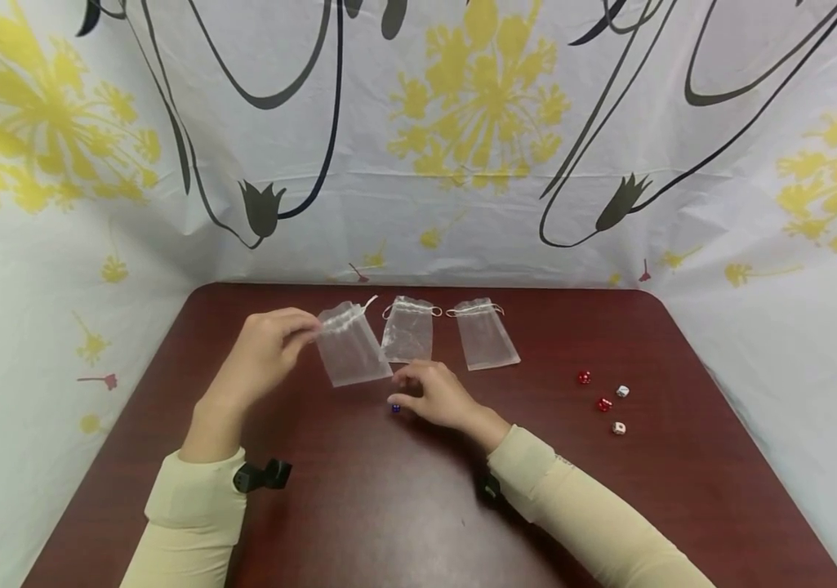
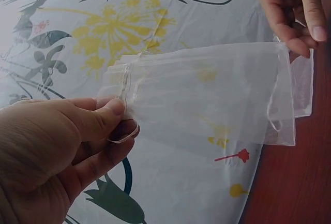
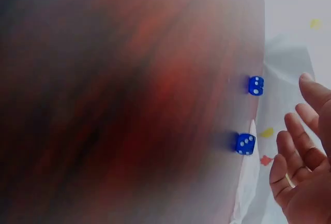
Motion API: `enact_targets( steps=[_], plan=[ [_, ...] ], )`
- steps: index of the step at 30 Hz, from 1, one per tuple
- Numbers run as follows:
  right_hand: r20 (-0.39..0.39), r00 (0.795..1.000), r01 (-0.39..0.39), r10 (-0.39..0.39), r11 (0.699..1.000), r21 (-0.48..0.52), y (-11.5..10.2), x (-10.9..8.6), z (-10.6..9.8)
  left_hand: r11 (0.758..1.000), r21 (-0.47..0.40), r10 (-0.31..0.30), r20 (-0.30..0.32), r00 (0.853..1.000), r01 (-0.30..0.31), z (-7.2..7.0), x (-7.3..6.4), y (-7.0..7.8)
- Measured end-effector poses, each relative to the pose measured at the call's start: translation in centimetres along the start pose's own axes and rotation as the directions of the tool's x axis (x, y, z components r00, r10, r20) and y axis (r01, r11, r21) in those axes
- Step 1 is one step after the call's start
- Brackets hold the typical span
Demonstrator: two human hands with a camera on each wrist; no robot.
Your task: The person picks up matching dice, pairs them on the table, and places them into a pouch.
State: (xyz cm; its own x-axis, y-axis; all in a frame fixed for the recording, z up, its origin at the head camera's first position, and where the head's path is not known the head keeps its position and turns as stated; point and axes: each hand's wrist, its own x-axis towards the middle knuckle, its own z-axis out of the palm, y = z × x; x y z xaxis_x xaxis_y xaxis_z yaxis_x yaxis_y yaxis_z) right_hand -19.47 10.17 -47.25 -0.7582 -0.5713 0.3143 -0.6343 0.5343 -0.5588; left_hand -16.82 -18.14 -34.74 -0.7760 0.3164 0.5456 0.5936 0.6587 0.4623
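My left hand [image 1: 269,347] pinches a sheer white drawstring bag [image 1: 350,349] near its gathered top. In the left wrist view the bag [image 2: 207,97] stretches out flat from thumb and fingertips, a loop of its cord hanging by the fingers. My right hand [image 1: 438,395] is low over the table, with loosely bent fingers and nothing held. Beside its thumb a blue die [image 1: 395,407] shows in the head view. The right wrist view has two blue dice, one with a three-dot face [image 3: 245,144] and another [image 3: 256,86] nearer the thumb; the fingers are apart from both.
Two more sheer bags lie toward the back of the dark red table [image 1: 359,506], one in the middle [image 1: 408,331] and one to its right [image 1: 487,336]. Red dice [image 1: 604,404] and white dice [image 1: 619,428] sit at the right. A patterned cloth [image 1: 418,237] hangs behind.
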Motion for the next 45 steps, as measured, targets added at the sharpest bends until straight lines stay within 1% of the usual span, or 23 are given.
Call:
enact_targets(
  steps=[6, 10, 15, 18, 20, 25, 29, 32, 38, 41, 45],
  plan=[
    [0.043, 0.999, 0.002, -0.001, 1.0, -0.009, 0.2, 0.2, 0.7, 1.0, -0.001, -0.001, 0.005, 1.0, 0.001, 0.1, -0.1, -0.2],
    [0.098, 0.995, 0.004, 0.003, 0.998, -0.065, 0.4, 0.2, 1.0, 1.0, -0.001, 0.005, 0.001, 1.0, -0.005, 0.2, -0.2, -0.4],
    [0.171, 0.985, 0.011, 0.013, 0.991, -0.134, 0.5, 0.2, 1.1, 1.0, 0.002, 0.009, -0.002, 1.0, -0.009, 0.3, -0.3, -0.6],
    [0.19, 0.982, 0.019, 0.011, 0.988, -0.153, 0.4, 0.1, 1.1, 1.0, 0.003, 0.006, 0.003, 1.0, -0.006, 0.4, -0.4, -0.6],
    [0.189, 0.982, 0.027, 0.004, 0.987, -0.16, 0.4, 0.1, 1.1, 1.0, 0.003, 0.006, 0.005, 1.0, -0.006, 0.4, -0.5, -0.6],
    [0.167, 0.986, 0.04, -0.014, 0.987, -0.156, 0.5, 0.1, 1.2, 1.0, 0.001, 0.011, 0.002, 1.0, -0.011, 0.5, -0.6, -0.8],
    [0.107, 0.994, 0.04, -0.03, 0.995, -0.096, 0.6, 0.1, 1.0, 1.0, -0.002, 0.012, 0.005, 1.0, -0.012, 0.6, -0.7, -1.0],
    [0.058, 0.997, 0.047, -0.044, 0.998, -0.042, 0.4, 0.2, 0.4, 1.0, -0.007, 0.009, 0.014, 1.0, -0.008, 0.8, -0.8, -1.2],
    [-0.008, 0.997, 0.078, -0.078, 0.996, 0.043, -0.7, 0.5, -1.7, 1.0, -0.012, 0.019, 0.025, 1.0, -0.018, 1.2, -0.9, -1.2],
    [-0.023, 0.996, 0.085, -0.084, 0.995, 0.057, -1.2, 0.7, -3.0, 1.0, -0.012, 0.026, 0.035, 0.999, -0.026, 1.3, -0.8, -1.2],
    [-0.05, 0.992, 0.116, -0.113, 0.991, 0.062, -1.4, 1.2, -4.6, 1.0, -0.016, 0.023, 0.051, 0.998, -0.022, 1.5, -0.8, -1.2]
  ],
)
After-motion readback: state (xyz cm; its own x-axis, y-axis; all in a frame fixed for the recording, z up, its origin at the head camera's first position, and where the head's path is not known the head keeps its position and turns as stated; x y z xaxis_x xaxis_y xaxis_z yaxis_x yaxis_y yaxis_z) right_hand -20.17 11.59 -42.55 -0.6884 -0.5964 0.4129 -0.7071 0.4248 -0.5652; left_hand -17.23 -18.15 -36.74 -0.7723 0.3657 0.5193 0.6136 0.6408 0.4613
